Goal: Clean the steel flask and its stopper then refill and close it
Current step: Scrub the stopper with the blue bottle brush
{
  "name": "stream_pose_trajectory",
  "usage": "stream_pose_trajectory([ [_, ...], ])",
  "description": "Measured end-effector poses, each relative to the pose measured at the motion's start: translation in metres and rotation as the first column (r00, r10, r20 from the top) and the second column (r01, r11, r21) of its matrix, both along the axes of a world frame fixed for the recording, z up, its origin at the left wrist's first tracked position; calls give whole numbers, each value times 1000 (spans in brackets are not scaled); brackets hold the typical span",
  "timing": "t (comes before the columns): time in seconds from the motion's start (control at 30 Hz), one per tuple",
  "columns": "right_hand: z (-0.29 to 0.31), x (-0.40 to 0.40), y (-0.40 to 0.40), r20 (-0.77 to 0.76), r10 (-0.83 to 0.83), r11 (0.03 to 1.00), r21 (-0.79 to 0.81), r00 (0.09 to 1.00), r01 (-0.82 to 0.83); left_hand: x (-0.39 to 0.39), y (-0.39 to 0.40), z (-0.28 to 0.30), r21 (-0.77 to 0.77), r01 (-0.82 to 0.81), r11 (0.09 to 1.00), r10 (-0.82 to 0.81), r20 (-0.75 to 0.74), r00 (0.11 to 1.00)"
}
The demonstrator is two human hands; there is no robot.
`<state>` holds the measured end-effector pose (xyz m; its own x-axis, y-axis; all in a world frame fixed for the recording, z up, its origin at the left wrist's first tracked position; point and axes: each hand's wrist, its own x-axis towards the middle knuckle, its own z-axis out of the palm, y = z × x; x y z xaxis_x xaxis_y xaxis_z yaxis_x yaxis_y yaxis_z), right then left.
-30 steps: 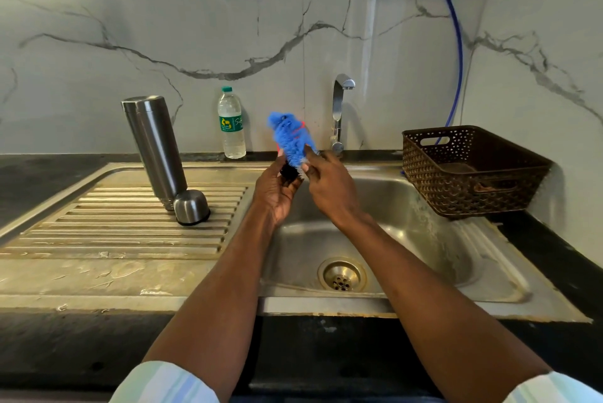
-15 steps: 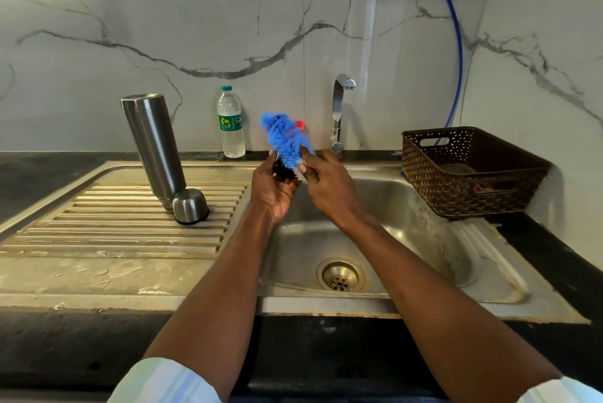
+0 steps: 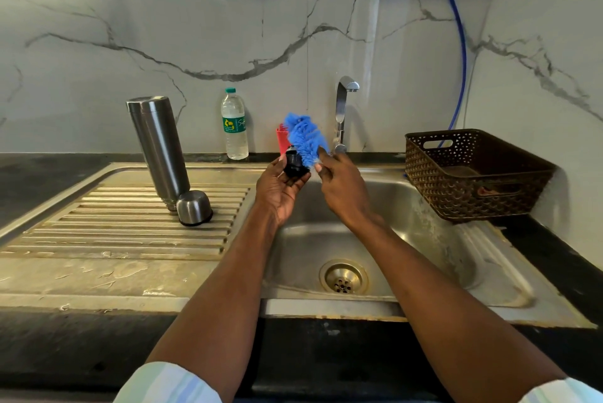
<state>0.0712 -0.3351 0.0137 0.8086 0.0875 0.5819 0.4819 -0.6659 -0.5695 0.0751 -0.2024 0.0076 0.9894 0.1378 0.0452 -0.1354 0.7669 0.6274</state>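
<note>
Left hand (image 3: 277, 189) grips black stopper (image 3: 294, 165) over sink (image 3: 424, 239). Right hand (image 3: 341, 189) pinches blue brush (image 3: 305, 138), bristles against stopper, long axis toward 11 o'clock. Steel flask (image 3: 158, 150) stands inverted on drainboard at 9 o'clock, nearer left hand; cap (image 3: 193, 207) touching it.

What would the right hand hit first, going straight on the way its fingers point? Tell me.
The right hand points up and away; beyond the blue brush it holds, probably the tap, though depth is unclear.
</note>
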Motion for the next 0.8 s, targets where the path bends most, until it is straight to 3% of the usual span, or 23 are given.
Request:
stream_pose_trajectory([
  [0.13,0,-4,5,70,69,995,-80,995,-63,-2,-2,2,-42,61,997,-60,18,998],
  [0.27,-5,7,1,-56,-26,998,53,998,29,-5,0,1,109,11,994,-12,10,1000],
  [0.47,-3,1,0,52,58,998,17,997,-59,0,-2,1,85,6,996,-6,1,1000],
  [0.63,-6,5,0,-43,-2,993,115,999,7,2,0,-1,30,15,999,-15,-11,1000],
  [0.8,1,-3,4,96,92,994,42,991,-96,1,0,3,58,15,998,-16,22,1000],
])
